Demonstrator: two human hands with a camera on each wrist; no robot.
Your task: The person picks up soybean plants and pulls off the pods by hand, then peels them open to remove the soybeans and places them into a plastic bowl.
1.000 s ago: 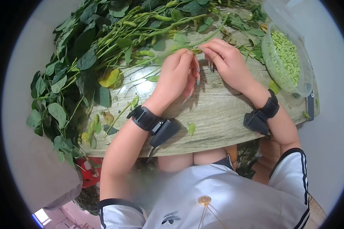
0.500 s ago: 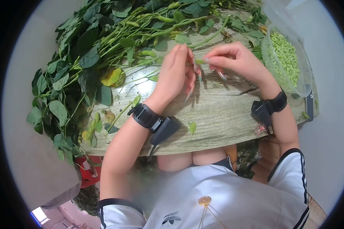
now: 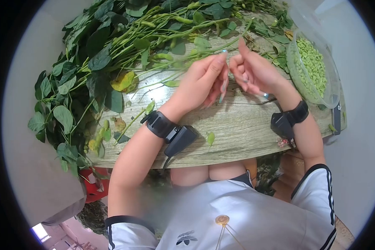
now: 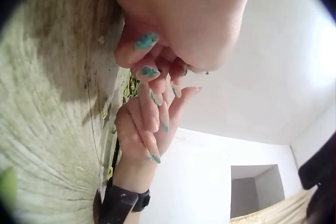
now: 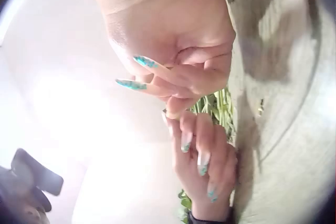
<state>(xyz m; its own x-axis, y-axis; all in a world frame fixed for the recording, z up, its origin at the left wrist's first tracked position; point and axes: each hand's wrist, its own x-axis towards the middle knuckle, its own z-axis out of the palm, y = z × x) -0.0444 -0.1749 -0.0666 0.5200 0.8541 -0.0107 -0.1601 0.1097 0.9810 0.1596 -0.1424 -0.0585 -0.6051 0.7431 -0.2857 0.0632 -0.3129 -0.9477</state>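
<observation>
In the head view, my left hand (image 3: 204, 79) is over the table's middle. Its fingers are bent, with the thumb against the side of the index finger; whether something lies between them I cannot tell. Close on its right is my right hand (image 3: 256, 73), thumb raised away from the loosely curled fingers, and no pod shows between them. The left wrist view shows the right hand (image 4: 144, 127) just beyond the left fingers. Left of the hands lie cut soybean stalks (image 3: 133, 39) with green pods (image 3: 162, 56) and broad leaves.
A clear plastic tub (image 3: 291, 79) of shelled green beans (image 3: 310, 62) stands at the right. A dark flat object (image 3: 336, 118) lies by the tub near the table edge. One loose green pod (image 3: 211, 138) rests on the wooden table (image 3: 233, 129) near its front.
Half a second ago a green pod showed between the two hands; now it is out of sight. The right thumb has lifted away from its fingers, and the left hand has turned and shifted right.
</observation>
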